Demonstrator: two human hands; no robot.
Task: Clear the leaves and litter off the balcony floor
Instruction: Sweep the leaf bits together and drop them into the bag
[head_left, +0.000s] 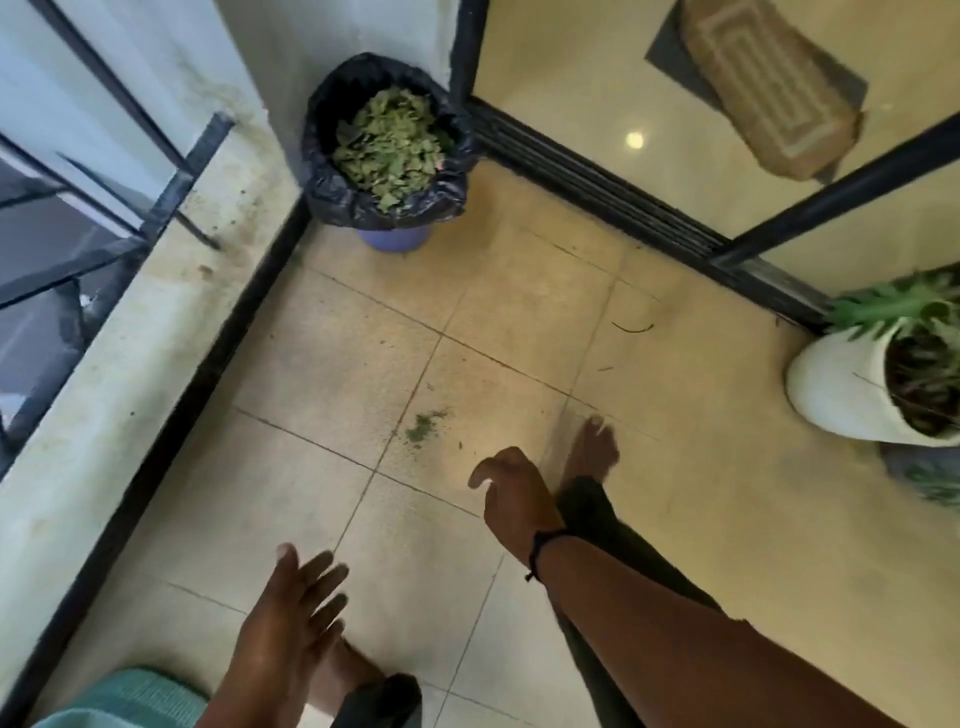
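Cream balcony tiles (519, 322) run from the low parapet wall (104, 364) on my left to the sliding-door track (597, 192) on my right. Most of the leaves (389, 145) are heaped in the bin (387, 156) in the far corner, which is lined with a black bag over a purple body and stands on the floor against the wall. What remains on the floor is a small smear of green leaf crumbs (421, 428) near the middle of the tiles, just ahead of my hands, and a thin curved twig (632, 327) farther out toward the door track.

My right hand (511, 499) hangs above the tiles near the crumbs, fingers loosely curled and holding nothing; a dark cord circles its wrist. My left hand (291, 613) is lower in view, fingers spread apart and straight, also holding nothing. Both my bare feet stand on the tiles beneath them.

A white pot (841, 395) with a green plant sits at the right edge by the door. A teal mat (130, 701) shows at the bottom left.
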